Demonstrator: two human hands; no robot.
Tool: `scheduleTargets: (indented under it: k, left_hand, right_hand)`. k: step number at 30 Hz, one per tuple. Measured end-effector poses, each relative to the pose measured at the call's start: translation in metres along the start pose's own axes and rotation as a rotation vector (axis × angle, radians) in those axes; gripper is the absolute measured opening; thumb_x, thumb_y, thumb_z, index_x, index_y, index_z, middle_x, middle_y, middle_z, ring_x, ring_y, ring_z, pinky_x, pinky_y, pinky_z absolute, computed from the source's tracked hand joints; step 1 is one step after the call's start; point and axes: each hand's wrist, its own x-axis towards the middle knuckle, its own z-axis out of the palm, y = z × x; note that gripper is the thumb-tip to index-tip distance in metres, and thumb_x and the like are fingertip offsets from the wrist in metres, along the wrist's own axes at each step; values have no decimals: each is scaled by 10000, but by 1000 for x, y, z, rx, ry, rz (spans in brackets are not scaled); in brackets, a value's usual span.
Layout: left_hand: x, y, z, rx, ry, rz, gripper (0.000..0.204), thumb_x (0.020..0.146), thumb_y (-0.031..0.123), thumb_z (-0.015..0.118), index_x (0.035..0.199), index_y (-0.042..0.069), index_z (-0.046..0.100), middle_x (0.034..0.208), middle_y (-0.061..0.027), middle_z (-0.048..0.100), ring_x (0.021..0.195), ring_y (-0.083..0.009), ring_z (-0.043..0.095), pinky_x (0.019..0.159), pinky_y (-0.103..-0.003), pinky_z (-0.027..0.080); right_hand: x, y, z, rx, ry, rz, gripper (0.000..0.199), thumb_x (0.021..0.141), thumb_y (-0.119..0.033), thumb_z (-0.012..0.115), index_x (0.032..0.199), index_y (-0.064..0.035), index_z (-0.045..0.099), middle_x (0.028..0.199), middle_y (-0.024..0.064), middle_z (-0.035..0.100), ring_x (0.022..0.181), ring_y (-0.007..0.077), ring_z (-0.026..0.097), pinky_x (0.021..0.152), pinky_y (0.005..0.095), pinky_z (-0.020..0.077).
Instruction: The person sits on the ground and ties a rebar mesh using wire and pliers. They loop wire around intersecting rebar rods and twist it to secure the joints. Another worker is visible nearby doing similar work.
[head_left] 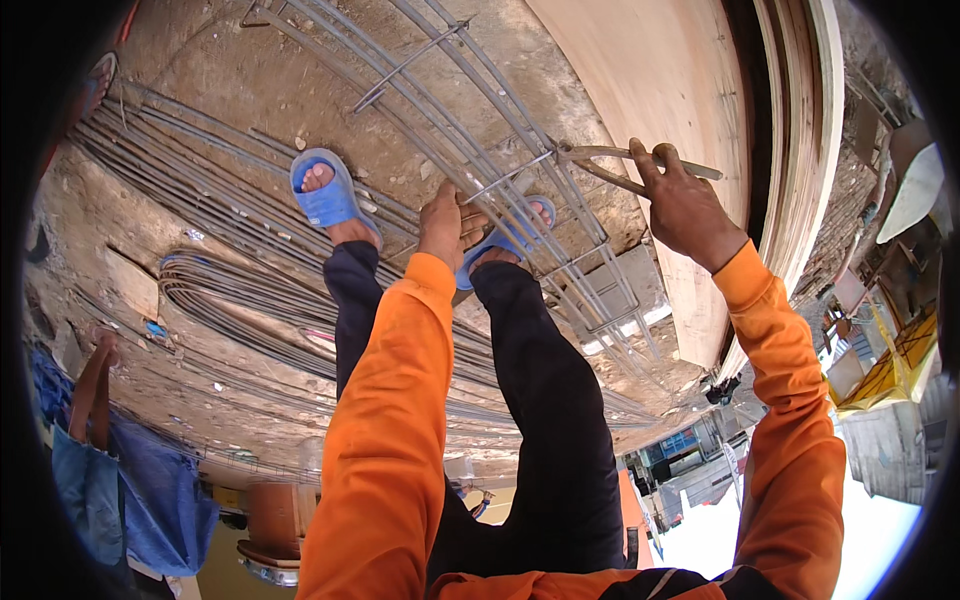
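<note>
A long rebar cage (500, 98) of thin steel bars and square stirrups runs slantwise over the ground in front of me. My left hand (445, 225) is at its near side, fingers curled at a bar beside a stirrup. My right hand (690, 205) is closed on the handles of rusty pincers (597, 153). The handles stand apart, and the jaws meet the cage's far side where a stirrup crosses a long bar. Any tie wire there is too small to make out. My blue-sandalled foot (525, 222) shows partly behind the cage bars.
Stacked plywood sheets (650, 60) lie along the right of the cage. Loose straight rebar (200, 150) and bent rebar (230, 290) cover the ground at left. My other blue sandal (325, 190) stands among the bars. Another person's foot (100, 80) shows at upper left.
</note>
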Motion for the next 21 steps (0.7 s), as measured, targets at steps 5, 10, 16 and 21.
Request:
scheduleTargets:
  k: [5,10,16,21]
  left_hand:
    - [15,-27,15,-86,43,161,230,1021,182,495,1045,23,658,883,-94,696,687,-186,685,589,-330,583]
    - [15,-12,8,-90,16,242,250,1030,162,432,1047,28,641,927,-112,694,721,-203,698,622,-329,605]
    - [20,-8,13,48,159,345,222,985,158,512,912,21,670,779,-94,664,637,-197,656,556,-301,539]
    - [36,-2,2,196,160,364,176,954,79,538,797,48,610,734,-64,608,520,-158,526,424,-302,383]
  right_hand:
    - [17,9,-14,-99,114,-104,563,882,5,561,1433,-54,462,1147,196,580,954,369,700,870,520,542]
    - [37,22,-16,-275,142,-120,271,969,-156,568,1237,-110,558,1023,126,603,893,321,706,817,483,541]
    - [83,53,2,-378,263,-173,203,980,-317,588,1085,-144,588,979,71,625,956,270,677,853,445,501]
    - [96,61,-7,-461,440,-360,181,965,-269,610,1097,-147,593,1007,73,609,974,248,628,901,432,501]
